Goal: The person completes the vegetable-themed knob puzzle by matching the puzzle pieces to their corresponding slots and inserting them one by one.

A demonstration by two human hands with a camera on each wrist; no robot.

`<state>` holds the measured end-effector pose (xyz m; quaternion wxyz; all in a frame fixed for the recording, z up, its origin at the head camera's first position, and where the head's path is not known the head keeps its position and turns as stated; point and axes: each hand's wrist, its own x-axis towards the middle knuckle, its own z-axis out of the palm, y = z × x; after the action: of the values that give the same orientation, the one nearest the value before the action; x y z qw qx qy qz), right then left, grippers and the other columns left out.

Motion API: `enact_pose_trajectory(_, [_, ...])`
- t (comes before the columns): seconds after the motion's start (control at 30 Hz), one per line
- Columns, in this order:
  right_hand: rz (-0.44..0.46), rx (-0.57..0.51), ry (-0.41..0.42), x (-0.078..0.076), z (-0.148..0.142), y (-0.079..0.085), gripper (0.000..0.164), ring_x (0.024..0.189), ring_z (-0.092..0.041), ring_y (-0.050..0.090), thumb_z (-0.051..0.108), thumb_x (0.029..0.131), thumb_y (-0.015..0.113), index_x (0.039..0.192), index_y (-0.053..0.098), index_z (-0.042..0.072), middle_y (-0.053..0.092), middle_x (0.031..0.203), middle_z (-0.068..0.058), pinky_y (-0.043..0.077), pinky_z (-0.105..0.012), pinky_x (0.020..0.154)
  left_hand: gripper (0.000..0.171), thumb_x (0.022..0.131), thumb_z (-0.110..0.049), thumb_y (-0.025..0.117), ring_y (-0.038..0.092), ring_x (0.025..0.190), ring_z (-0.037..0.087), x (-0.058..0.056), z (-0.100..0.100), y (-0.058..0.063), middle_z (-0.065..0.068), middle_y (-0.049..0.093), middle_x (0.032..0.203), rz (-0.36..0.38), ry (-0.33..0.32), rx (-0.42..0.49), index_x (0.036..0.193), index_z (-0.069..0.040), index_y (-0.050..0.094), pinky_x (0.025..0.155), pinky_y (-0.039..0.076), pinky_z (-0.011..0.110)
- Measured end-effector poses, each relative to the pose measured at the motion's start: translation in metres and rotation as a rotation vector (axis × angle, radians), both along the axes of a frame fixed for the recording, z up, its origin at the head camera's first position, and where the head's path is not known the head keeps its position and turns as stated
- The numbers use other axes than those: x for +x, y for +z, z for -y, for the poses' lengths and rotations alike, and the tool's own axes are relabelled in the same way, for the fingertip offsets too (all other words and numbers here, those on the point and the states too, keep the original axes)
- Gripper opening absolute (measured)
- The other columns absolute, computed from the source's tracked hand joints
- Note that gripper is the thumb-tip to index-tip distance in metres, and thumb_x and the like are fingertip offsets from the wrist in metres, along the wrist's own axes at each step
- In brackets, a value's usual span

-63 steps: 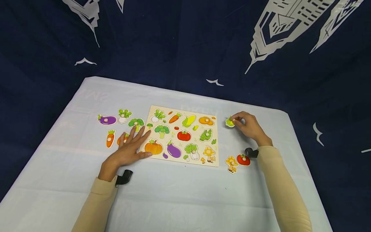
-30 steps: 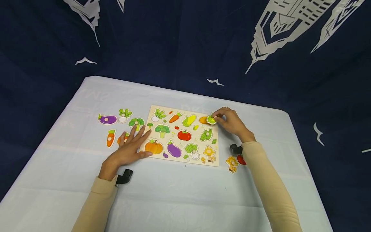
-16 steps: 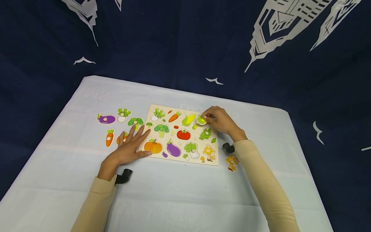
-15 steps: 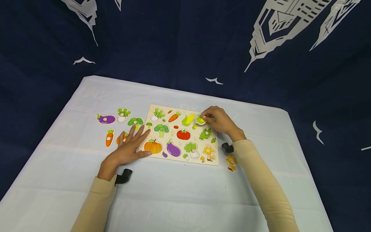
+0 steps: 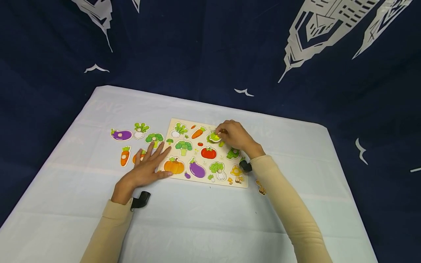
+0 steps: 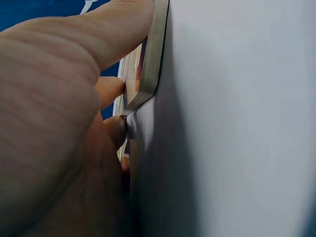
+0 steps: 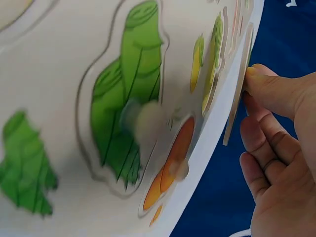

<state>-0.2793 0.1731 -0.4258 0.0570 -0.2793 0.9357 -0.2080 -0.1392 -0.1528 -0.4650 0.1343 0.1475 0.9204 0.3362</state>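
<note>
A wooden vegetable puzzle board (image 5: 204,182) lies mid-table. My right hand (image 5: 235,135) pinches a yellow-green corn puzzle piece (image 5: 215,137) over the printed corn at the board's back. Seen edge-on in the right wrist view, the corn puzzle piece (image 7: 239,84) is between thumb and fingertips, raised off the board. My left hand (image 5: 144,173) lies with fingers spread, its thumb and fingertips at the board's left edge. The left wrist view has the left thumb (image 6: 118,24) on the board's edge. Green leafy (image 7: 131,103) and orange (image 7: 170,165) knobbed pieces sit in the board.
Left of the board lie eggplant (image 5: 121,135), turnip (image 5: 140,130), broccoli (image 5: 154,138) and carrot (image 5: 125,157) pieces, plus an orange piece (image 5: 139,155) partly under the left fingers. A mushroom piece (image 5: 261,187) shows beside the right sleeve (image 5: 283,201). Dark blue cloth hangs behind the table.
My right hand has picked the corn piece up from the table right of the board and carried it left over the board. The left hand has stayed put. The right sleeve now hides the tomato piece.
</note>
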Motion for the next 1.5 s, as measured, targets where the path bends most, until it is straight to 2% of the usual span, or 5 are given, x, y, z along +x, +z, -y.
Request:
enact_pose_trajectory(0.47, [0.02, 0.054, -0.011, -0.004, 0.014, -0.015, 0.012, 0.091, -0.021, 0.058, 0.01, 0.098, 0.064, 0.104, 0.074, 0.012, 0.069, 0.097, -0.004, 0.049, -0.036, 0.092, 0.085, 0.093, -0.043, 0.068, -0.014, 0.154, 0.041, -0.001, 0.001, 0.0, 0.018, 0.008, 0.168, -0.009, -0.011, -0.004, 0.16, -0.012, 0.024, 0.114, -0.018, 0.067])
enact_pose_trajectory(0.97, [-0.011, 0.064, -0.016, -0.002, 0.02, -0.018, 0.012, 0.094, -0.022, 0.06, 0.01, 0.098, 0.063, 0.105, 0.073, 0.012, 0.07, 0.099, -0.004, 0.048, -0.04, 0.096, 0.086, 0.092, -0.044, 0.068, -0.014, 0.154, 0.04, 0.0, 0.001, -0.001, 0.018, 0.008, 0.168, -0.009, 0.001, -0.006, 0.16, -0.013, 0.025, 0.115, -0.019, 0.066])
enact_pose_trajectory(1.27, [0.051, 0.009, -0.062, 0.003, 0.016, -0.014, 0.024, 0.113, -0.024, 0.06, 0.013, 0.097, 0.066, 0.121, 0.064, 0.013, 0.07, 0.116, -0.005, 0.041, -0.042, 0.109, 0.085, 0.092, -0.044, 0.068, -0.014, 0.154, 0.04, -0.001, 0.001, -0.003, 0.017, 0.009, 0.168, -0.016, -0.004, -0.005, 0.16, -0.013, 0.025, 0.114, -0.018, 0.067])
enact_pose_trajectory(1.37, [0.052, -0.018, -0.073, 0.007, 0.012, -0.008, 0.024, 0.104, -0.024, 0.059, 0.014, 0.096, 0.067, 0.12, 0.065, 0.012, 0.07, 0.115, -0.006, 0.045, -0.041, 0.102, 0.085, 0.092, -0.044, 0.068, -0.014, 0.154, 0.041, -0.001, 0.001, -0.003, 0.018, 0.008, 0.168, -0.015, -0.01, -0.004, 0.16, -0.013, 0.025, 0.114, -0.018, 0.067])
enact_pose_trajectory(1.5, [0.064, -0.078, -0.071, 0.013, 0.007, 0.0, 0.023, 0.087, -0.024, 0.057, 0.012, 0.096, 0.066, 0.118, 0.067, 0.009, 0.069, 0.111, -0.007, 0.05, -0.037, 0.083, 0.085, 0.093, -0.044, 0.067, -0.014, 0.154, 0.041, -0.001, 0.001, -0.002, 0.018, 0.008, 0.168, -0.013, -0.011, -0.008, 0.16, -0.013, 0.025, 0.114, -0.018, 0.067])
